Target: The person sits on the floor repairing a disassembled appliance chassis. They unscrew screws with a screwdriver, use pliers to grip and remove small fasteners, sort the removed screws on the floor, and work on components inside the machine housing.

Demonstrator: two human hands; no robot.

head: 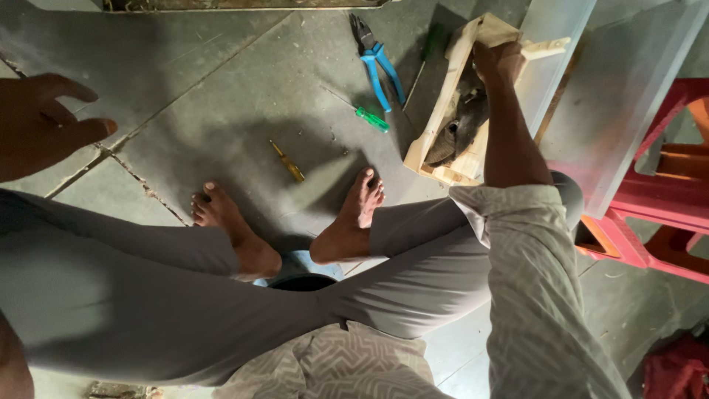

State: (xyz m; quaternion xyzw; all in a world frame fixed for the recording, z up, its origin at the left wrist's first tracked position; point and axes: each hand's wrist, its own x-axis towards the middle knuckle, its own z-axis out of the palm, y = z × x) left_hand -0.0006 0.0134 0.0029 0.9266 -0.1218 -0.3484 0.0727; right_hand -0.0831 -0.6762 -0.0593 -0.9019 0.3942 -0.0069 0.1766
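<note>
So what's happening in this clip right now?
A seated, barefoot person reaches the right hand into a pale wooden tool box on the grey stone floor, fingers closed at its top end. The left hand hangs open in the air, holding nothing. Blue-handled pliers, a green-handled screwdriver and a yellow-handled screwdriver lie loose on the floor near the feet.
</note>
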